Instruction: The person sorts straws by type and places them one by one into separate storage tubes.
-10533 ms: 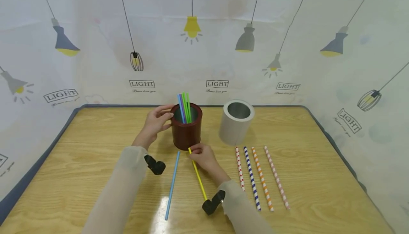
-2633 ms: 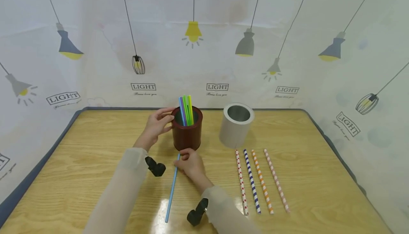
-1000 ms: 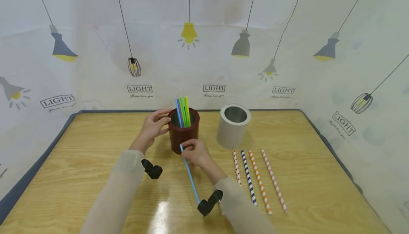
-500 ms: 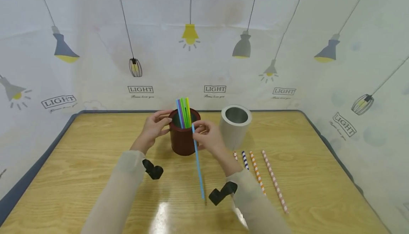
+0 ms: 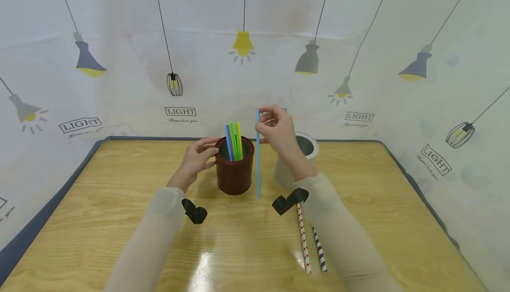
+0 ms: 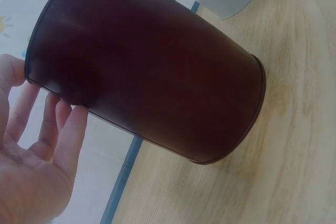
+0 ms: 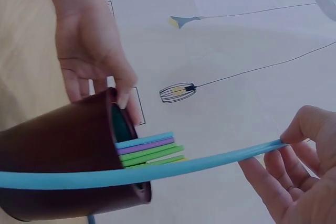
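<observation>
My right hand [image 5: 275,126] pinches the top of a light blue straw [image 5: 257,159], which hangs upright just right of the dark red cup [image 5: 234,171]. That cup holds several plain straws [image 5: 233,141] in blue, purple, green and yellow. My left hand [image 5: 198,155] touches the cup's left side near the rim with straight fingers [image 6: 63,129]. In the right wrist view the blue straw [image 7: 131,174] crosses in front of the cup [image 7: 68,156], pinched by my fingertips [image 7: 294,145].
A grey cylinder cup [image 5: 308,146] stands behind my right forearm. Patterned paper straws, one red dotted [image 5: 303,239] and one blue striped [image 5: 318,250], lie on the wooden table [image 5: 99,221] at the front right. A printed cloth backdrop surrounds the table.
My right hand has picked the blue straw off the table, raised it from in front of the cup and turned it upright. The left hand stayed on the cup.
</observation>
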### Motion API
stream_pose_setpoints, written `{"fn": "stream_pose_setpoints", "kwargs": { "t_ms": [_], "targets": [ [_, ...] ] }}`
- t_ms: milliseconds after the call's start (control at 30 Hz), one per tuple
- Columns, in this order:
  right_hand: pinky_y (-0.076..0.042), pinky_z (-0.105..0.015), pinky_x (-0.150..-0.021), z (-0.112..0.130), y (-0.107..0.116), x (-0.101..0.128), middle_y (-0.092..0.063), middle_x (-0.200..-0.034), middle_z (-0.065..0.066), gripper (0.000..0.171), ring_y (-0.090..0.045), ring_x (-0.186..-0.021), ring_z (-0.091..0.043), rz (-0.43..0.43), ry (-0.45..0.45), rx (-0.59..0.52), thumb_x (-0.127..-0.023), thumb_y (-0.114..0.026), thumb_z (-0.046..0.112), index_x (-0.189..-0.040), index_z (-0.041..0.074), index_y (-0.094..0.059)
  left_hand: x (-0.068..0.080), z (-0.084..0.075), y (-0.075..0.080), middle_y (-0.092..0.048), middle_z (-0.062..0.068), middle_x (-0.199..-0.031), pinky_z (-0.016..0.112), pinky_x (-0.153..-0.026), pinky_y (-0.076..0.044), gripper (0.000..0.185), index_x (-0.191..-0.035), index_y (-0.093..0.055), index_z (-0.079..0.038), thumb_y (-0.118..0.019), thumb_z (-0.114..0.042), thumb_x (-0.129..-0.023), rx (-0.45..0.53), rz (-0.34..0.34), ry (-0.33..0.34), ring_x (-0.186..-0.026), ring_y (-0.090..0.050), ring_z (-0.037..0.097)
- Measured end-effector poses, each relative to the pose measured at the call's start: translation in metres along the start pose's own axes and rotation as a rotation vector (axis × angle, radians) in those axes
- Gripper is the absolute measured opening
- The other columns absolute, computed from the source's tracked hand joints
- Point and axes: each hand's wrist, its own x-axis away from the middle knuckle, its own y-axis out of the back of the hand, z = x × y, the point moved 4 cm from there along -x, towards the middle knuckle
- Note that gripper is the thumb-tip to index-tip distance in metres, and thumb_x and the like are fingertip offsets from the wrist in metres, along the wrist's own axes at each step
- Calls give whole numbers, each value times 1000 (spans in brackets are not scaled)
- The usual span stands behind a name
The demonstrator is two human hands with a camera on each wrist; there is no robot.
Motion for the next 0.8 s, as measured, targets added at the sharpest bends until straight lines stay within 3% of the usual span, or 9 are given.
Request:
{"fn": "stream_pose_setpoints", "kwargs": {
  "t_ms": [433,600,800],
  "targets": [
    [-53,-33,-50,37,-13,-44,-52,-82,-4,33,-53,-66,-15,-102,112,5,-79,-56,-2,-111,4,-57,0,1,0,-50,14,-123,40,-85,-48,39,-130,-50,-9,-55,-13,-91,-8,9,5,-108,-51,23],
    [-54,-35,-52,34,-18,-52,-50,-81,-3,32,-52,-66,-14,-157,159,-2,-79,-57,-3,-110,2,-57,1,0,-1,-50,13,-122,42,-87,-46,39,-130,-51,-9,-54,-13,-91,4,5,3,-108,-50,22],
    [-53,-32,-51,14,-22,-52,-51,-82,-4,31,-52,-68,-16,-167,181,38,-78,-57,-2,-108,4,-57,1,0,0,-50,13,-122,42,-87,-46,39,-130,-51,-9,-54,-13,-91,0,5,5,-109,-50,22]
  ]
}}
